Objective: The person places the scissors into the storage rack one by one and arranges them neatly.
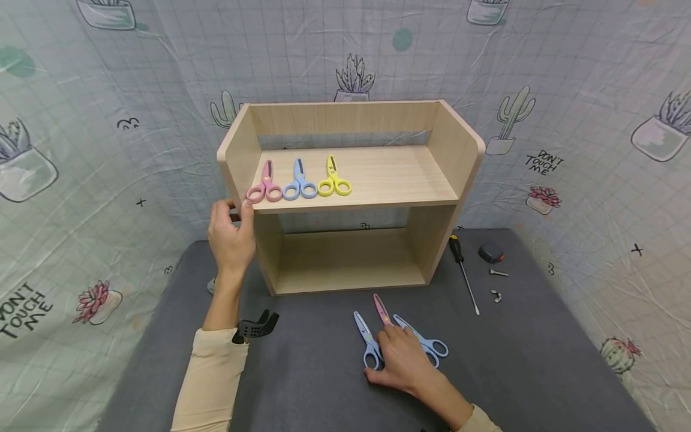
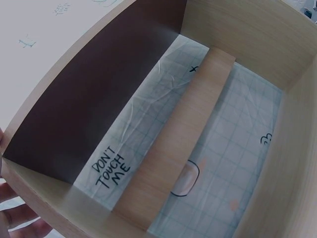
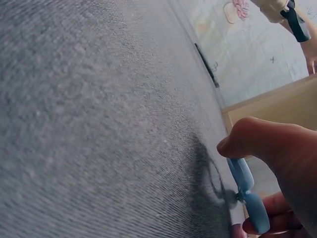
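The fingers of the right hand (image 1: 402, 360) grasp the left blue scissors (image 1: 367, 336) by the handles, low at the counter (image 1: 308, 360); whether lifted at all, I cannot tell. The loose pink scissors (image 1: 381, 308) show only their blades past the fingers, and the right blue scissors (image 1: 424, 342) are partly covered by the hand. The fingers of the left hand (image 1: 232, 237) grip the left edge of the shelf (image 1: 385, 174). On its upper board, pink scissors (image 1: 267, 183), blue scissors (image 1: 299, 179) and yellow scissors (image 1: 332, 176) stand in a row from the left, blades pointing back. By the look of it, the work is about half done: three pairs laid out, three left off the shelf. Farther right lie a screwdriver (image 1: 459, 258) and a tape measure (image 1: 491, 252).
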A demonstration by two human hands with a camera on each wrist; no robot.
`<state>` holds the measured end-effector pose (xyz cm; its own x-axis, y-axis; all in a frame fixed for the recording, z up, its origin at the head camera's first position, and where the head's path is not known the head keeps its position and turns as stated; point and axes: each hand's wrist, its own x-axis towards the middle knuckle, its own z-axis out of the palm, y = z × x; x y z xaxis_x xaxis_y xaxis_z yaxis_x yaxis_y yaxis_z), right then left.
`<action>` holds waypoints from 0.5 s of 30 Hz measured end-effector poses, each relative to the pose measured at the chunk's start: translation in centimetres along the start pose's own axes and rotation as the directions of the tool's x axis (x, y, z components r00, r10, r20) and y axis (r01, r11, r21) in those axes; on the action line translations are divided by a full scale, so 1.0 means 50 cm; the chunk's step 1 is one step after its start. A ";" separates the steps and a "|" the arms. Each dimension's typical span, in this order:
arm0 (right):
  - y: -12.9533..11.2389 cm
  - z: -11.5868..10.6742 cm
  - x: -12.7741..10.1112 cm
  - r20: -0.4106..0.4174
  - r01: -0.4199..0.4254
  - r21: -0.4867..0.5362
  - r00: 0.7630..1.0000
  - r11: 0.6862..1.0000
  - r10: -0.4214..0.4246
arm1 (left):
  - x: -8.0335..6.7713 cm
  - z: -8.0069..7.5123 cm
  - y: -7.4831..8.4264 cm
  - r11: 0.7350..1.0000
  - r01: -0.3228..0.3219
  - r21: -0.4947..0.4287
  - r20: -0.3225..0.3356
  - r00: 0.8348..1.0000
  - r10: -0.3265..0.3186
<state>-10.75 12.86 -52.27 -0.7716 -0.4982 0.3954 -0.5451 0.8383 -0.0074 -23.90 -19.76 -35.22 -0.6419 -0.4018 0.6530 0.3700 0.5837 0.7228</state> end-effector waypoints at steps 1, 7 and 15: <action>0.000 -0.002 0.001 -0.001 0.001 0.000 1.000 1.000 -0.001 | 0.000 0.000 0.000 1.000 0.000 0.000 0.000 1.000 0.000; 0.003 -0.005 0.006 -0.038 0.019 0.025 0.999 1.000 -0.018 | 0.000 0.000 0.001 1.000 0.001 0.005 0.000 1.000 -0.001; 0.005 -0.005 0.015 -0.065 0.020 0.124 0.998 0.992 -0.012 | 0.000 0.000 0.001 1.000 -0.002 0.006 -0.001 1.000 0.002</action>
<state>-11.38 12.75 -51.74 -0.7423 -0.4929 0.4540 -0.5969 0.7942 -0.1136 -23.89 -19.72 -35.21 -0.6405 -0.4019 0.6544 0.3670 0.5884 0.7205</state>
